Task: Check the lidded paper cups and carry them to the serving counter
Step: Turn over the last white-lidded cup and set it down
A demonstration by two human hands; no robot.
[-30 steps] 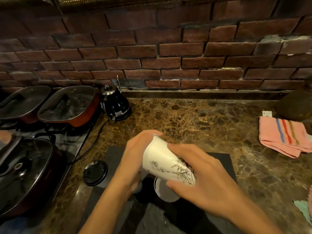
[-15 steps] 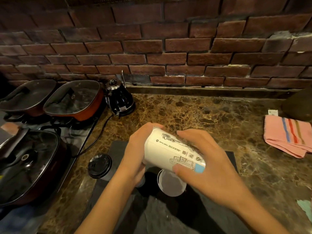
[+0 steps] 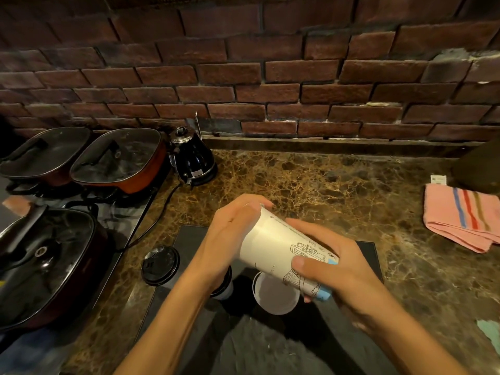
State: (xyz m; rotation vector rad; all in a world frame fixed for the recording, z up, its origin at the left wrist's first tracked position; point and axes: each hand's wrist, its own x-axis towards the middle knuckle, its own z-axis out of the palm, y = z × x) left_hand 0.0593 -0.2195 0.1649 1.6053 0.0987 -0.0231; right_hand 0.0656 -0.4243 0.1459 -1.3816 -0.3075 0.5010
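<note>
Here, both hands' grip closed, left hand (image 3: 230,239), right hand (image 3: 338,272), tilted paper cup (image 3: 273,247).

I hold a white paper cup (image 3: 273,247) tilted sideways, left hand (image 3: 230,239) and right hand (image 3: 341,269) gripping it above the marbled surface (image 3: 324,185).

I see a dim, warm-lit kitchen. Red brick wall (image 3: 270,85) runs across the back, well beyond the hand. Brown marbled tabletop (image 3: 324,185) spreads under it. Far left of the hand: lidded pans (image 3: 119,161) on a black stovetop (image 3: 130,223), black kettle (image 3: 193,158) by the wall. Far right: pink striped cloth (image 3: 460,217). Dark mat (image 3: 189,239) lies below.
</note>
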